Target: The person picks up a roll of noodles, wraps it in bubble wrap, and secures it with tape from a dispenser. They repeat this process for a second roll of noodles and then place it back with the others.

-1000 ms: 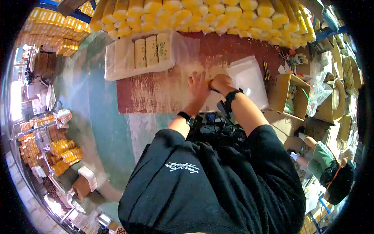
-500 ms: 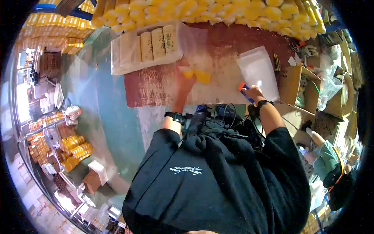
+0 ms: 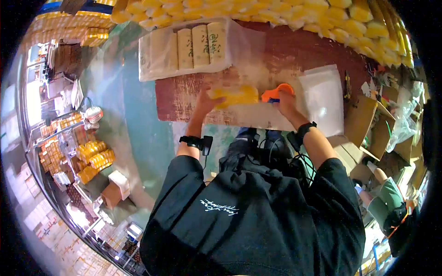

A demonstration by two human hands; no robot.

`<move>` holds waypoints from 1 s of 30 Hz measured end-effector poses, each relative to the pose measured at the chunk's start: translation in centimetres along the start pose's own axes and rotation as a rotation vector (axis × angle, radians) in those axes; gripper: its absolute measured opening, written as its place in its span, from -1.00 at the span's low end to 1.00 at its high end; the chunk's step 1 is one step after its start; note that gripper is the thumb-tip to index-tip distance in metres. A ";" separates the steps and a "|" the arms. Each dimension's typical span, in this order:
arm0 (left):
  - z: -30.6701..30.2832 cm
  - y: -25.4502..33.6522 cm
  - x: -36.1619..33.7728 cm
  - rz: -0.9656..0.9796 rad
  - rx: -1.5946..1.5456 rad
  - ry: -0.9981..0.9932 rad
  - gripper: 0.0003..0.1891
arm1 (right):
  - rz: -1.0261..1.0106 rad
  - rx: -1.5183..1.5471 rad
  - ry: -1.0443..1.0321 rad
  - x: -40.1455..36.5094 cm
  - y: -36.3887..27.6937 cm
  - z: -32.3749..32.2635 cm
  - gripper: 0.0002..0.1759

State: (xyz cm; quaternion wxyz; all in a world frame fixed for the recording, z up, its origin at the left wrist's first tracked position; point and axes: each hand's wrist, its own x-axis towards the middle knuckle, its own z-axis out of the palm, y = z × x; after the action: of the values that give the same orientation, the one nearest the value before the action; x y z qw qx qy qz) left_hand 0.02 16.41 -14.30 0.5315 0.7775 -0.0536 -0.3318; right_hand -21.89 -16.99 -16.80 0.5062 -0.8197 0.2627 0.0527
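Note:
Over the front of the worn red table (image 3: 179, 99), my left hand (image 3: 209, 102) grips the left end of a yellow packet (image 3: 237, 95), blurred by motion. My right hand (image 3: 286, 101) is wrapped round an orange and blue tool (image 3: 279, 92), whose tip lies close to the packet's right end. Left of them at the back sits a clear plastic bag (image 3: 145, 60) with several pale wrapped rolls (image 3: 200, 46), some bearing green writing. A flat translucent bag (image 3: 322, 99) lies to the right of my right hand.
Many yellow packets (image 3: 276, 18) are piled along the table's back. Open cardboard boxes (image 3: 370, 122) and crumpled plastic (image 3: 403, 122) stand at the right. Another person (image 3: 389, 202) is at the lower right. Yellow bundles (image 3: 94, 158) stand at the left.
The yellow packet now lies level in front of me. My right hand has moved left and up with the tool, near the packet's right end. My left hand has shifted left.

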 end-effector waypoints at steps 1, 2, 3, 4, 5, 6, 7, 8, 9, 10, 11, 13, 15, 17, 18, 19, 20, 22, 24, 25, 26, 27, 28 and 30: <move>0.0 1.2 -0.5 -0.016 -0.026 0.011 -0.14 | 0.056 0.003 -0.003 0.6 0.1 0.4 -0.32; 0.2 2.8 -1.3 -0.028 -0.052 0.017 -0.15 | 0.112 0.005 -0.006 1.2 0.1 0.9 -0.30; 0.3 4.1 -1.9 -0.040 -0.079 0.018 -0.16 | 0.166 -0.302 -0.030 1.2 -1.3 0.4 -0.29; 0.5 5.6 -2.5 -0.061 -0.066 0.029 -0.17 | 0.222 -0.613 -0.054 1.0 -2.7 0.0 -0.27; 0.7 6.8 -2.9 -0.081 -0.057 0.038 -0.18 | 0.111 -0.663 -0.081 0.8 -4.3 -0.2 -0.24; 1.0 7.6 -3.2 -0.098 -0.051 0.043 -0.19 | 0.002 -0.716 -0.105 0.6 -5.9 -0.2 -0.20; 1.1 6.5 -2.8 -0.073 -0.074 0.063 -0.22 | -0.106 -0.637 -0.110 0.6 -8.4 0.0 -0.14; 0.9 4.3 -2.0 -0.045 -0.099 0.079 -0.25 | -0.214 -0.560 -0.123 0.5 -10.8 0.2 -0.08; 1.1 3.4 -1.2 -0.011 -0.128 0.089 -0.28 | -0.319 -0.353 -0.110 0.6 -13.6 0.8 0.00; 1.4 3.7 -0.8 0.042 -0.063 0.093 -0.32 | -0.418 -0.315 -0.152 0.7 -16.2 1.2 0.08; 1.8 4.5 -0.7 0.105 -0.004 0.093 -0.35 | -0.515 -0.274 -0.197 0.8 -18.8 1.6 0.16; 2.4 6.2 -1.4 0.241 0.111 0.109 -0.41 | -0.493 -0.343 -0.209 0.7 -20.0 3.3 0.15; 3.2 10.8 -2.7 0.282 0.027 0.114 -0.42 | -0.571 -0.365 -0.054 0.8 -19.4 4.3 0.07; 2.7 16.3 -5.7 0.223 -0.142 0.098 -0.40 | -0.641 -0.319 0.022 0.6 -19.9 2.6 0.05; 2.4 18.1 -6.4 0.210 -0.171 0.097 -0.40 | -0.649 -0.284 -0.007 0.3 -21.6 0.0 0.10; 2.2 19.9 -6.9 0.196 -0.202 0.098 -0.39 | -0.659 -0.249 -0.038 -0.2 -23.0 -2.5 0.14; 2.3 21.8 -7.4 0.197 -0.238 0.072 -0.40 | -0.620 -0.306 -0.027 -1.1 -23.9 -4.5 0.11; 2.6 25.0 -8.2 0.193 -0.301 0.014 -0.42 | -0.534 -0.409 0.003 -3.3 -25.0 -7.9 0.06; 4.1 26.8 -8.6 0.263 -0.219 -0.059 -0.41 | -0.468 -0.447 0.058 -5.1 -25.1 -10.5 0.05; 5.1 27.8 -8.7 0.303 -0.179 -0.094 -0.41 | -0.438 -0.466 0.087 -5.8 -24.8 -11.9 0.05; 6.2 28.8 -8.7 0.320 -0.220 -0.130 -0.38 | -0.443 -0.384 0.096 -6.3 -24.0 -13.4 0.05; 7.5 29.7 -8.9 0.334 -0.261 -0.167 -0.36 | -0.448 -0.300 0.103 -6.9 -23.0 -14.8 0.05; 9.1 30.9 -9.1 0.350 -0.304 -0.203 -0.33 | -0.455 -0.219 0.109 -7.4 -21.9 -16.5 0.05; 12.7 33.1 -10.8 0.281 -0.361 -0.318 -0.29 | -0.359 0.178 0.141 -8.6 -18.3 -18.8 0.00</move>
State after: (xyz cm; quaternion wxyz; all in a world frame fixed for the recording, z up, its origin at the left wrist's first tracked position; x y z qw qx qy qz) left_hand -6.66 -3.12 16.42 0.6870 0.5934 -0.1838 -0.3771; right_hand -23.77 -23.43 10.01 0.5582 -0.8071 0.1511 -0.1192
